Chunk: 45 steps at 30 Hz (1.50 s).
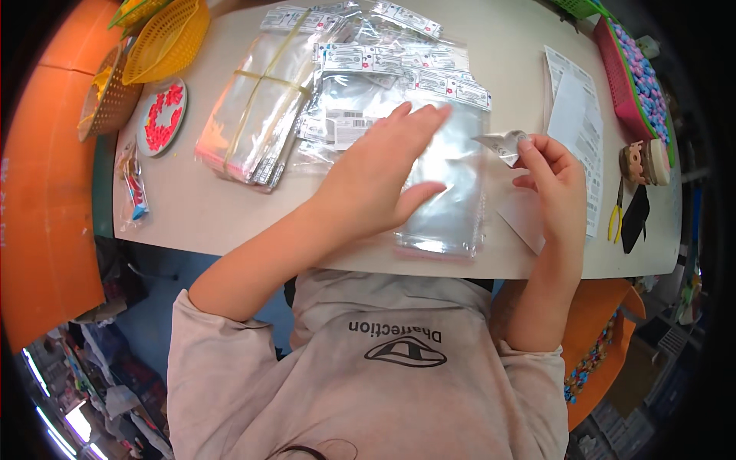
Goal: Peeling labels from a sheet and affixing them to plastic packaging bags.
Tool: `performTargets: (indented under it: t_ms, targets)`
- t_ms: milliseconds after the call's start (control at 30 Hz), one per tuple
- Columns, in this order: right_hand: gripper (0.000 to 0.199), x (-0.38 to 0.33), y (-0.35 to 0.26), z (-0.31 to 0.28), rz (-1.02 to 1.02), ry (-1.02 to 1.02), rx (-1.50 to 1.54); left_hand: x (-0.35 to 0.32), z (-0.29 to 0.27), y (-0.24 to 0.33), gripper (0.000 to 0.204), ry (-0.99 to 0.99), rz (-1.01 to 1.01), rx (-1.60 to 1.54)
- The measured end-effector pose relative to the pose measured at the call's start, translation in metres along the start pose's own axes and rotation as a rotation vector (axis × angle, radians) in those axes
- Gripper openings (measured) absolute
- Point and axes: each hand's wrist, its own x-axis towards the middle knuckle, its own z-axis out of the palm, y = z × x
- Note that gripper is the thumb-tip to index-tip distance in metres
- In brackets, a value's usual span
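My left hand (381, 170) is open, fingers stretched and thumb apart, over the left side of a stack of clear plastic bags (441, 218) near the table's front edge. My right hand (553, 178) pinches a small white label (502, 147) between thumb and fingertips. One end of the label curls up, just right of the stack. Beyond my left hand lie overlapping clear bags with printed header strips (360, 60). To their left is a bundle of clear bags (264, 69) tied crosswise with a yellowish band. Printed white sheets (576, 115) lie past my right hand.
Yellow plastic baskets (167, 46) and a plate (182, 115) of red pieces stand at the left, near a small bagged item (134, 188). At the right are a pink basket (613, 77) of purple-blue pieces, a jar (657, 162), a yellow-handled tool (616, 222) and a black flat object (635, 218).
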Motion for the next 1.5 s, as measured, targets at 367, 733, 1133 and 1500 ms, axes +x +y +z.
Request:
performTargets:
  t_ms: [367,733,1133,1500]
  targets:
    - [0.021,-0.001,0.002,0.024,0.159,-0.225,-0.057,0.003,0.008,-0.014,0.102,-0.229,0.008,0.504]
    - [0.022,0.018,0.001,0.032,0.221,-0.312,-0.108,0.003,0.011,-0.019,0.113,-0.166,-0.002,0.409]
    - [0.020,0.023,-0.003,0.035,0.245,-0.301,-0.159,0.003,0.009,-0.017,0.115,-0.133,-0.018,0.353]
    - [0.019,0.020,-0.002,0.040,0.243,-0.240,-0.182,0.004,0.010,-0.015,0.115,-0.153,-0.041,0.372]
